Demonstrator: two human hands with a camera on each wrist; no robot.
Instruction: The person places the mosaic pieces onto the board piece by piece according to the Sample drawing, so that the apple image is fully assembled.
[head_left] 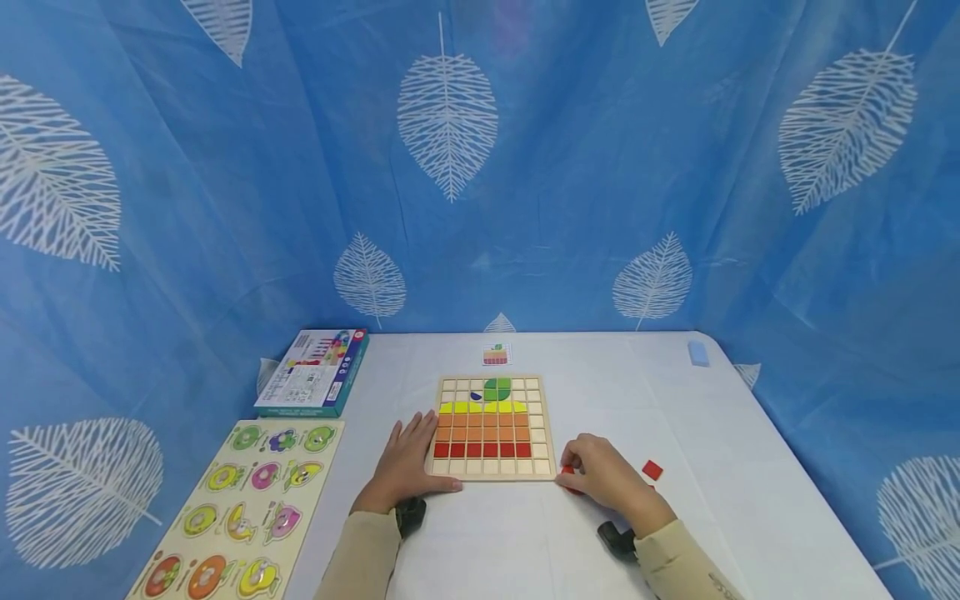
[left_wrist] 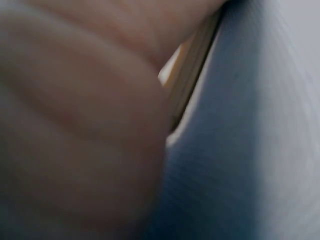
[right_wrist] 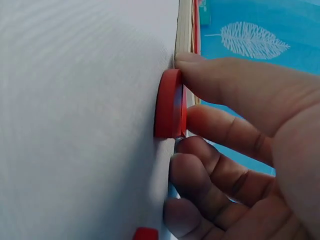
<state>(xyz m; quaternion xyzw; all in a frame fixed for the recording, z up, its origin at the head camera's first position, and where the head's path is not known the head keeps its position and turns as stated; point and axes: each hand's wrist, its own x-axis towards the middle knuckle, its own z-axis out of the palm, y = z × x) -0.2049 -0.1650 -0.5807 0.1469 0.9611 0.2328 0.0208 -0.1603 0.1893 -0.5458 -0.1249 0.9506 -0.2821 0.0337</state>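
Observation:
A wooden grid board (head_left: 495, 477) lies on the white table, with rows of yellow, orange and red tiles and a green leaf shape near its top. My left hand (head_left: 405, 461) rests at its left edge, fingers straight, thumb along the near edge. Just off the board's near right corner, my right hand (head_left: 606, 475) pinches a red rounded tile (right_wrist: 167, 105) between thumb and index finger, low at the tabletop. A red square tile (head_left: 652, 470) lies right of that hand, and another red tile is partly hidden by it. Skin fills much of the left wrist view.
A small picture card (head_left: 497, 354) lies beyond the board. At left are a game box (head_left: 311, 371) and a fruit puzzle board (head_left: 303, 521). A light blue block (head_left: 698, 353) sits at the far right corner. Blue leaf-patterned cloth (head_left: 517, 250) hangs around the table.

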